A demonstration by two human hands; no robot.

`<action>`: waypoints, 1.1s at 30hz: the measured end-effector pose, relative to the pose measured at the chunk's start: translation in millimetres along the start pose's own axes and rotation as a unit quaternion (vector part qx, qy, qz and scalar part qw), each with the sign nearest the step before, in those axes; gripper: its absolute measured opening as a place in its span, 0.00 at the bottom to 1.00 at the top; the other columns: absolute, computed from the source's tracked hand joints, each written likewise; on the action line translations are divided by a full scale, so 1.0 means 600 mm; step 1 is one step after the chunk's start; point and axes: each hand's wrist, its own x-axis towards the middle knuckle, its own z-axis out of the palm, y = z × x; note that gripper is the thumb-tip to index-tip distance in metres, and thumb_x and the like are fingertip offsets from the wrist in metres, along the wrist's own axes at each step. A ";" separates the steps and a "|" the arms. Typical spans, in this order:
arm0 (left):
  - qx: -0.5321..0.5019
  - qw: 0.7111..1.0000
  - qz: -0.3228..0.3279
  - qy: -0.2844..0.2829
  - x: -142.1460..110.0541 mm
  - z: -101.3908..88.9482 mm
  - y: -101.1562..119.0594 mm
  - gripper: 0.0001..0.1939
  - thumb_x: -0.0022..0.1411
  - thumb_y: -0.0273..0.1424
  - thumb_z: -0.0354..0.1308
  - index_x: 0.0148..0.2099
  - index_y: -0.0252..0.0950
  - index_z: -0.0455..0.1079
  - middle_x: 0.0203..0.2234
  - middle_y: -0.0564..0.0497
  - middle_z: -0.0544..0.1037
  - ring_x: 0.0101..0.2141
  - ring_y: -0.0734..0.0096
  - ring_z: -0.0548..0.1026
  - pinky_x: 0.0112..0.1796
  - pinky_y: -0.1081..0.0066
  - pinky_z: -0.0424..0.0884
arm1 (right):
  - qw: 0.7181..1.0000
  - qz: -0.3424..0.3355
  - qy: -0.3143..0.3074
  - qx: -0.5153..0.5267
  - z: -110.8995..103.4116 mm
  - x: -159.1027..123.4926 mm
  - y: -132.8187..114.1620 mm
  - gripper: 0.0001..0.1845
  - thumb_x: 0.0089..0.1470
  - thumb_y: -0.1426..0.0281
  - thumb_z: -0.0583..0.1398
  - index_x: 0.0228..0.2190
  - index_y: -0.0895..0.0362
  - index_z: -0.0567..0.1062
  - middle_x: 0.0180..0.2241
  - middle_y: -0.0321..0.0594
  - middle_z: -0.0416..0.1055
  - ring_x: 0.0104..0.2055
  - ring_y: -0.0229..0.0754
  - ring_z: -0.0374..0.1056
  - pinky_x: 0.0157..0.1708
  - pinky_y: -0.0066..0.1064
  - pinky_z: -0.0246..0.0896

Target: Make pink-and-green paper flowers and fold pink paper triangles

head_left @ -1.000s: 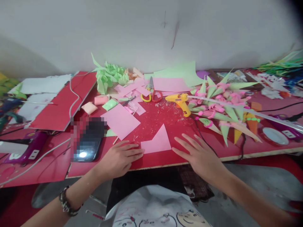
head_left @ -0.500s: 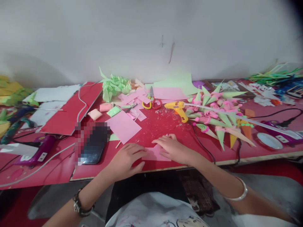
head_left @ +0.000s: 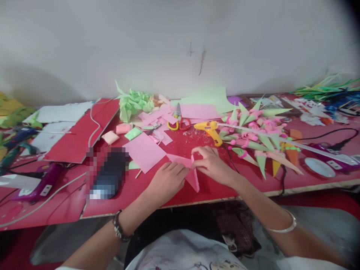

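A sheet of pink paper [head_left: 193, 180] stands partly raised off the red table near its front edge, with a fold along its right side. My right hand [head_left: 209, 164] pinches that folded side from the right between thumb and fingers. From the left, my left hand [head_left: 170, 180] has its fingers closed on the paper; its thumb is mostly hidden. Left of the hands lies a flat square of pink paper [head_left: 144, 152]. Beyond my right hand rests a yellow hot glue gun [head_left: 210, 131], apart from it.
Scissors [head_left: 180, 120] lie behind among pink scraps. Green and pink paper cones [head_left: 258, 135] are heaped at right, with a glue stick across them. A phone [head_left: 109, 176], partly pixelated, a red board [head_left: 84, 131] and a purple power strip [head_left: 45, 182] are at left.
The pink paper, flat on the table before, is now lifted and turned at an angle. My left hand has moved right, and its spread fingers have closed. The right hand now pinches the paper.
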 end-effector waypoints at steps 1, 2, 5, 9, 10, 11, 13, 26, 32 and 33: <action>0.012 1.000 -0.015 -0.017 0.005 0.008 0.001 0.13 0.58 0.26 0.46 0.46 0.34 0.64 0.39 0.47 0.72 0.39 0.64 0.68 0.41 0.64 0.62 | 1.000 0.005 0.007 0.025 0.006 0.000 0.010 0.10 0.49 0.77 0.55 0.24 0.54 0.75 0.42 0.41 0.62 0.44 0.44 0.57 0.44 0.39 0.47; 0.017 0.999 -0.031 -0.030 0.008 0.015 0.002 0.12 0.58 0.26 0.46 0.44 0.34 0.65 0.38 0.47 0.72 0.38 0.64 0.68 0.40 0.64 0.63 | 0.998 0.012 0.017 0.056 0.011 -0.001 0.019 0.12 0.49 0.78 0.54 0.22 0.55 0.74 0.40 0.41 0.62 0.43 0.42 0.58 0.44 0.37 0.49; 0.014 0.997 -0.069 -0.044 0.017 0.031 0.006 0.12 0.58 0.30 0.48 0.43 0.35 0.65 0.37 0.47 0.71 0.38 0.63 0.68 0.38 0.65 0.63 | 0.984 0.052 0.041 0.164 0.021 -0.003 0.038 0.15 0.48 0.81 0.49 0.22 0.56 0.73 0.35 0.40 0.64 0.38 0.38 0.62 0.41 0.32 0.55; 0.007 0.992 -0.117 -0.053 0.034 0.040 0.012 0.14 0.57 0.34 0.48 0.45 0.35 0.64 0.36 0.47 0.70 0.37 0.63 0.69 0.35 0.66 0.64 | 0.948 0.145 0.043 0.282 0.024 0.000 0.044 0.13 0.48 0.77 0.49 0.27 0.56 0.73 0.31 0.37 0.71 0.38 0.38 0.66 0.40 0.29 0.57; 0.006 0.990 -0.126 -0.058 0.038 0.042 0.014 0.14 0.57 0.34 0.48 0.45 0.35 0.63 0.36 0.47 0.70 0.36 0.63 0.69 0.34 0.66 0.65 | 0.941 0.161 0.045 0.296 0.025 0.001 0.045 0.12 0.49 0.74 0.50 0.28 0.56 0.73 0.31 0.37 0.71 0.38 0.39 0.66 0.39 0.29 0.58; 0.005 0.989 -0.134 -0.062 0.043 0.043 0.016 0.15 0.58 0.34 0.47 0.45 0.34 0.63 0.36 0.47 0.70 0.35 0.63 0.70 0.33 0.66 0.65 | 0.936 0.173 0.048 0.301 0.027 0.003 0.046 0.10 0.49 0.71 0.51 0.28 0.56 0.72 0.31 0.37 0.72 0.37 0.39 0.67 0.38 0.29 0.58; 0.004 0.987 -0.144 -0.070 0.052 0.046 0.020 0.16 0.58 0.33 0.46 0.47 0.33 0.62 0.35 0.47 0.70 0.34 0.64 0.70 0.31 0.67 0.65 | 0.935 0.189 0.053 0.295 0.032 0.004 0.048 0.09 0.49 0.68 0.53 0.28 0.57 0.72 0.30 0.37 0.72 0.35 0.39 0.67 0.35 0.29 0.59; 0.033 0.984 -0.142 -0.100 0.071 0.057 0.029 0.22 0.59 0.31 0.43 0.55 0.28 0.55 0.38 0.43 0.70 0.32 0.65 0.72 0.30 0.69 0.66 | 0.970 0.183 0.097 0.125 0.061 -0.017 0.047 0.09 0.49 0.73 0.51 0.30 0.56 0.71 0.22 0.35 0.70 0.24 0.37 0.66 0.26 0.25 0.55; 0.074 0.981 -0.107 -0.145 0.084 0.053 0.033 0.19 0.60 0.27 0.42 0.52 0.24 0.60 0.39 0.39 0.70 0.33 0.64 0.72 0.28 0.70 0.67 | 0.978 0.165 0.102 0.077 0.059 -0.019 0.034 0.11 0.51 0.76 0.49 0.29 0.56 0.71 0.28 0.37 0.73 0.30 0.39 0.68 0.31 0.26 0.55; 0.083 0.980 -0.102 -0.148 0.084 0.054 0.034 0.19 0.60 0.25 0.42 0.53 0.24 0.59 0.39 0.38 0.69 0.33 0.64 0.72 0.28 0.70 0.67 | 0.978 0.169 0.100 0.069 0.058 -0.020 0.034 0.11 0.51 0.76 0.49 0.29 0.56 0.71 0.28 0.37 0.73 0.30 0.39 0.68 0.31 0.27 0.55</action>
